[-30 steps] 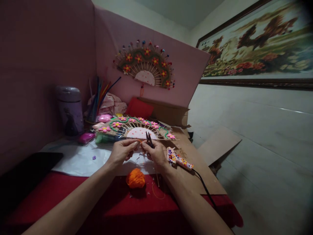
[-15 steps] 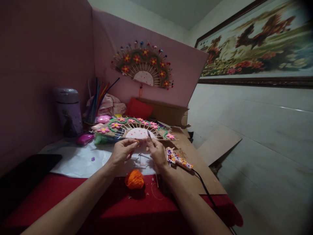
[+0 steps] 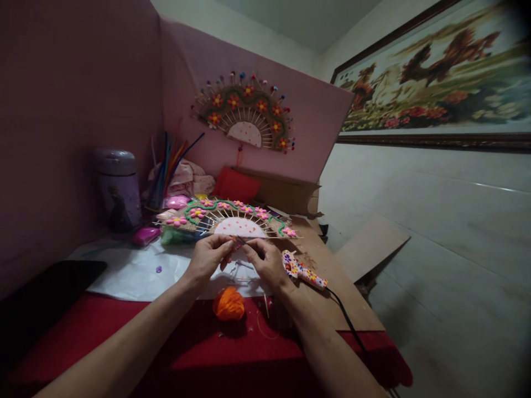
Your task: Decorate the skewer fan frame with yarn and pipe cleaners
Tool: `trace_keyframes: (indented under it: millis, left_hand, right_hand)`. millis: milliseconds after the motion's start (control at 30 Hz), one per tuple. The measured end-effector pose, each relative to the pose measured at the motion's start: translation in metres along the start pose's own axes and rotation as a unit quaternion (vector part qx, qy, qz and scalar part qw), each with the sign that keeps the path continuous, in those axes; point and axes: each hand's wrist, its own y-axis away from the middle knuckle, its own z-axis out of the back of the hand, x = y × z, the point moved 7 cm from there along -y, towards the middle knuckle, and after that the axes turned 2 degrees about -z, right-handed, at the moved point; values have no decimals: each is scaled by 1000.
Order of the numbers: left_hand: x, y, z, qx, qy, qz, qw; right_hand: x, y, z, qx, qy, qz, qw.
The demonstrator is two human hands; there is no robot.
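Note:
In front of the fan, my left hand (image 3: pixel 207 257) is closed in a pinch on a small orange bit, too tiny to make out well. My right hand (image 3: pixel 266 262) is closed on a thin dark pointed tool (image 3: pixel 240 240), its tip turned left to the left fingertips. Whether it is tweezers or scissors I cannot tell. Just below the hands sits a ball of orange yarn (image 3: pixel 229 303) on the red cloth (image 3: pixel 199 342). Behind them lies a fan-shaped craft (image 3: pixel 238 226) of sticks and burlap with pink flowers and a green wavy cord.
To the right, a flower-patterned glue gun (image 3: pixel 305 271) with a black cord lies on cardboard (image 3: pixel 348 304). White sheeting (image 3: pixel 124 271) covers the table's left part, with a purple bit (image 3: pixel 159 270) on it. A lidded purple container (image 3: pixel 118 190) stands left; another fan (image 3: pixel 244 113) hangs behind.
The dark pointed tool has swung from upright to pointing left, its tip now at the left fingertips. My right fingers have moved in slightly; my left hand has barely moved.

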Motion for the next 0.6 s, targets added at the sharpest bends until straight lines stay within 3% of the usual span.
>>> trace_keyframes:
  millis: [267, 600]
  left_hand:
    - [3, -3, 0, 16, -61, -5, 998]
    - [1, -1, -3, 20, -96, 0, 995]
  right_hand:
    - [5, 3, -2, 1, 19, 4, 1000]
    - [-2, 1, -3, 19, -33, -2, 999]
